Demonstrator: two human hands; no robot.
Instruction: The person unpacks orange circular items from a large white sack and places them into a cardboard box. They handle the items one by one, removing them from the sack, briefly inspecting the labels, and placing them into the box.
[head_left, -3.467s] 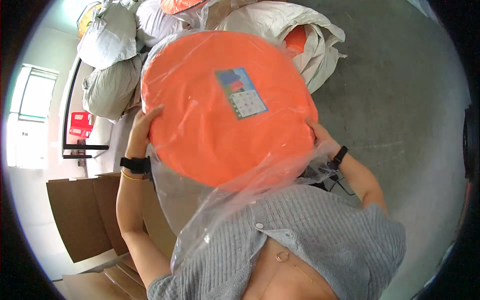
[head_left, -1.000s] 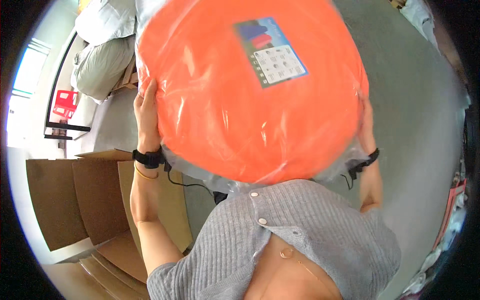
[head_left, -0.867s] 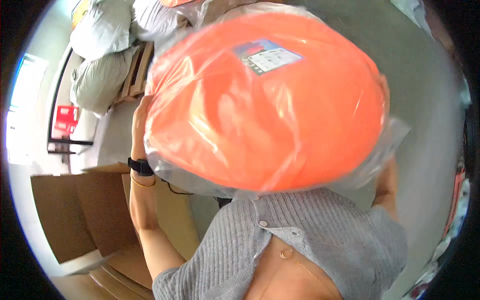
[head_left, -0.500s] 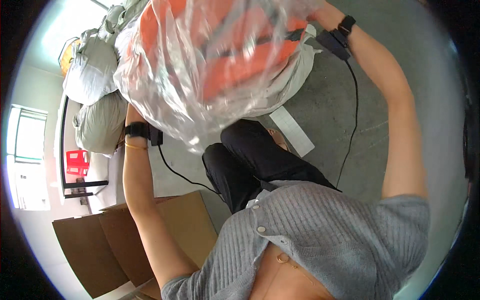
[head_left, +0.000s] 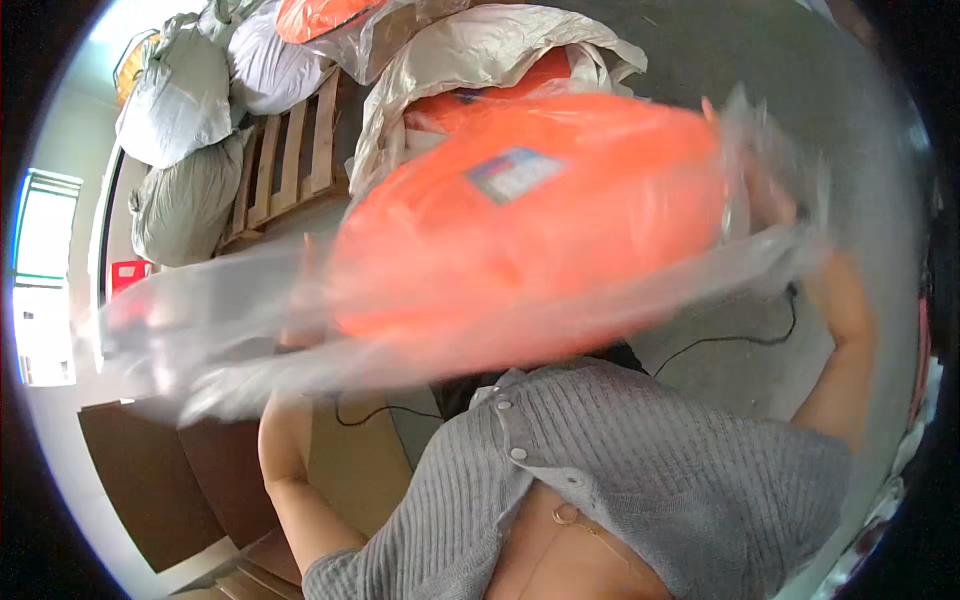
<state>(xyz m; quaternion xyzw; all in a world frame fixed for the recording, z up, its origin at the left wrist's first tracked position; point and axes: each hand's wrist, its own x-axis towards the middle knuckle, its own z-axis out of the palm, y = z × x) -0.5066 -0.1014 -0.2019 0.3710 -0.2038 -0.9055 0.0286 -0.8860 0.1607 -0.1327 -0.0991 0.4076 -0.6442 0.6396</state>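
A clear plastic bag [head_left: 480, 350] with a bright orange, padded-looking item [head_left: 520, 240] inside spans the space in front of my body. The item carries a small blue and white label; motion blurs it, and its exact kind does not show. At the bag's left part, my left hand [head_left: 300, 290] grips the plastic from behind, mostly veiled by it. My right hand [head_left: 768, 190] is closed on the bag's right end, its fingers partly behind crumpled film. Just beyond lies an open white sack [head_left: 450, 60] with more orange things [head_left: 545, 75] in it.
Stuffed sacks [head_left: 180, 100] are piled at the far left by a wooden pallet [head_left: 290, 150]. Another orange bagged item [head_left: 320, 15] lies at the top. A cardboard box [head_left: 140, 480] stands at the lower left. Black cables [head_left: 740, 342] hang from my wrists.
The bag has come down and closer to my body, turned so that the labelled orange face shows. Both hands came down with it, and the open sack and pallet are now uncovered.
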